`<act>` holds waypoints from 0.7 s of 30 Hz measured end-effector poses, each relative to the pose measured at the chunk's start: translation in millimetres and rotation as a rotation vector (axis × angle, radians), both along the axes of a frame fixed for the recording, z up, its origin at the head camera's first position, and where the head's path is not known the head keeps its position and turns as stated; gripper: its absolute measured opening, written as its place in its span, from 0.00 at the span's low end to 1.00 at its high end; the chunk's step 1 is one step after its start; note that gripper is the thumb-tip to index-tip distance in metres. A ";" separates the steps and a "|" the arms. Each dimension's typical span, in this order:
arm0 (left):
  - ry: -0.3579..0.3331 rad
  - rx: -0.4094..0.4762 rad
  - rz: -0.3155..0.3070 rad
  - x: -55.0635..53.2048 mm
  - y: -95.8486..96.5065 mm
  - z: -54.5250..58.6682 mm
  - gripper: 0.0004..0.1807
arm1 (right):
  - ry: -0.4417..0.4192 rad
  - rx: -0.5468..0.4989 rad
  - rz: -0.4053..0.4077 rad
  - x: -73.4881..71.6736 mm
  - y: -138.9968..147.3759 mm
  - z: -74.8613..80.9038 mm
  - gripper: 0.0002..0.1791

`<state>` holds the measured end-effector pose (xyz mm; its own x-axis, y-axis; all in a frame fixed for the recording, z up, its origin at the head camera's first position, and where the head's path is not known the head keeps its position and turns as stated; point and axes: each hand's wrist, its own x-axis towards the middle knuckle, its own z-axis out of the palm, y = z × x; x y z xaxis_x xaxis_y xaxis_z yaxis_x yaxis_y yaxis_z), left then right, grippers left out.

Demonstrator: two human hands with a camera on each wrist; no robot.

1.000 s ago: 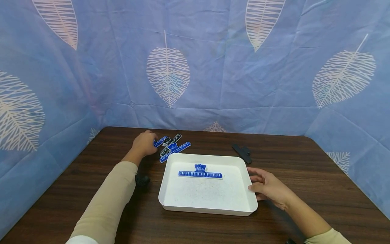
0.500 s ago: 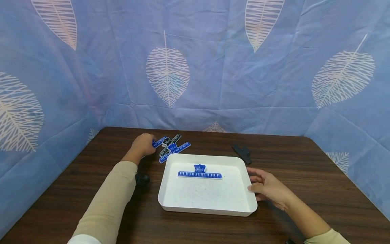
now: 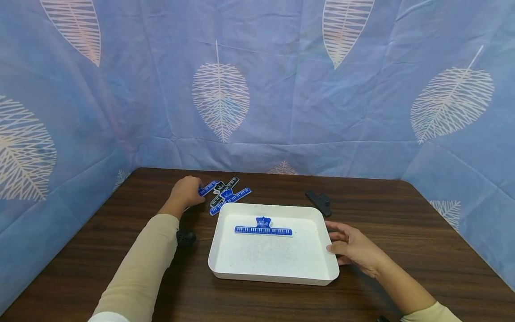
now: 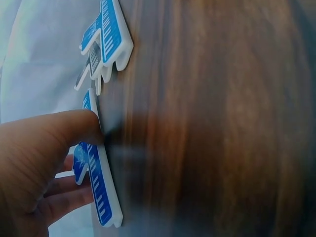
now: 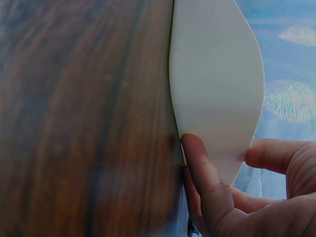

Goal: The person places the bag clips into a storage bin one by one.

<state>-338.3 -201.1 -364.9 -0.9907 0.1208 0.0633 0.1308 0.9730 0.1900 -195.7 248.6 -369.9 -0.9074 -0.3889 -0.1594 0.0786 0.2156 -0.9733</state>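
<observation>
My left hand [image 3: 186, 192] pinches a blue music clip [image 4: 100, 185] printed with piano keys, thumb across its front and fingers behind. The clip lies low along the table at the back left. Right beside it, a black music clip [image 3: 231, 184] and another blue keyboard-patterned clip [image 3: 241, 193] overlap each other. My right hand [image 3: 354, 246] holds the right side of a white tray [image 3: 277, 264]; in the right wrist view the thumb is at the rim and fingers lie along the outer wall [image 5: 212, 74]. One more blue clip [image 3: 263, 230] lies inside the tray.
A plain black clip [image 3: 319, 202] lies behind the tray's right corner. The dark wooden table [image 3: 382, 205] extends back to a blue cloth [image 3: 281, 112] with white leaf prints, which also hangs at both sides.
My left hand has shifted slightly left and toward me with its blue clip, away from the overlapping pair. The right hand and the tray have stayed in place.
</observation>
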 end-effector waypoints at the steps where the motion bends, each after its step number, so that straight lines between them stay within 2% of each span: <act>1: 0.002 -0.002 -0.001 0.5 -0.8 0.3 0.24 | 0.001 0.000 0.000 0.0 -0.1 0.2 0.43; 14: 0.045 -0.012 -0.034 8.2 -16.7 -1.3 0.24 | -0.009 0.011 -0.003 1.0 -1.6 2.6 0.43; 21: 0.055 -0.017 -0.047 11.4 -18.0 3.2 0.24 | -0.006 0.005 -0.001 1.8 -1.0 3.1 0.43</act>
